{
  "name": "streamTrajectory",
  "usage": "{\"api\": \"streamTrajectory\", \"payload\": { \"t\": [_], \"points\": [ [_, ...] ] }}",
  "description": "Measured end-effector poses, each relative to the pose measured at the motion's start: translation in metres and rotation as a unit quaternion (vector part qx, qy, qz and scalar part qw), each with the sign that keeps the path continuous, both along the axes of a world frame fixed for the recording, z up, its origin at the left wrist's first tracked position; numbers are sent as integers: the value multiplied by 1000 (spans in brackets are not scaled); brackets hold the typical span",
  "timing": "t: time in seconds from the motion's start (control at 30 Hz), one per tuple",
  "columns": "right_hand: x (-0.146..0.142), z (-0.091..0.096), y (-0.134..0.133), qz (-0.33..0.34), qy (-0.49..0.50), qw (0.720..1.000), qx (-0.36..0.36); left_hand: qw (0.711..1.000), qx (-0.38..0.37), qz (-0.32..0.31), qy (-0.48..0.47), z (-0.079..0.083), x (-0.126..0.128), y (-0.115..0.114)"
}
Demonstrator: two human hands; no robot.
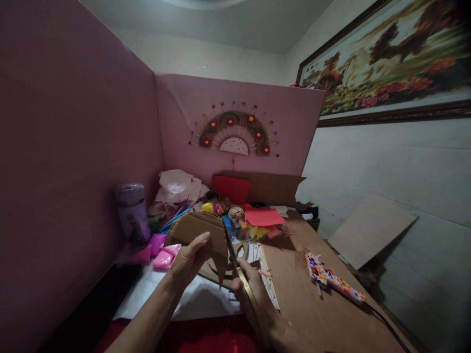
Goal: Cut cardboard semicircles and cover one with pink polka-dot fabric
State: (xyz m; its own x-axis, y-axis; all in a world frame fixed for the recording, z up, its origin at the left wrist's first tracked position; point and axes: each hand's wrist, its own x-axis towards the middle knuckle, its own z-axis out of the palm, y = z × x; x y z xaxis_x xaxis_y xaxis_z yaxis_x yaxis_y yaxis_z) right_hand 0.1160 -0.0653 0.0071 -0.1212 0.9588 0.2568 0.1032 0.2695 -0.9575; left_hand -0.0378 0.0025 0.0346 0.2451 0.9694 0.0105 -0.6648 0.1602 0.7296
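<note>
My left hand (193, 257) grips a curved piece of brown cardboard (200, 230), thumb on top, holding it up over the table. In my right hand (253, 289) is a pair of scissors (241, 275) with gold-coloured handles and dark blades. The blades point away from me and lie against the right edge of the cardboard, where a narrow pointed strip hangs down. Whether the blades are parted cannot be made out. Beneath, cut cardboard scraps (243, 250) rest on a white sheet (147, 294).
A flower-patterned glue gun (331, 277) with a cord lies at right. Pink packets (167, 257) and a purple bottle (133, 213) stand at left. Behind are red paper (265, 216), twine (236, 213) and bags. A decorated fan (235, 130) hangs on the pink panel (176, 108).
</note>
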Motion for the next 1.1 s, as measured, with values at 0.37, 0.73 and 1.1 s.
{"api": "streamTrajectory", "payload": {
  "t": [0.37, 0.73, 1.1],
  "points": [
    [-2, -22, 4, -26, 19, 999, 24, 1000, 3, -9, 6, 1, -1, -3],
    [9, -7, 1, -10, -36, 999, 0, 996, 35, -48, 63, -2, -8, -2],
    [4, -16, 3, -25, 11, 1000, -14, 987, 32, -60, 146, -11, -15, 5]
  ]
}}
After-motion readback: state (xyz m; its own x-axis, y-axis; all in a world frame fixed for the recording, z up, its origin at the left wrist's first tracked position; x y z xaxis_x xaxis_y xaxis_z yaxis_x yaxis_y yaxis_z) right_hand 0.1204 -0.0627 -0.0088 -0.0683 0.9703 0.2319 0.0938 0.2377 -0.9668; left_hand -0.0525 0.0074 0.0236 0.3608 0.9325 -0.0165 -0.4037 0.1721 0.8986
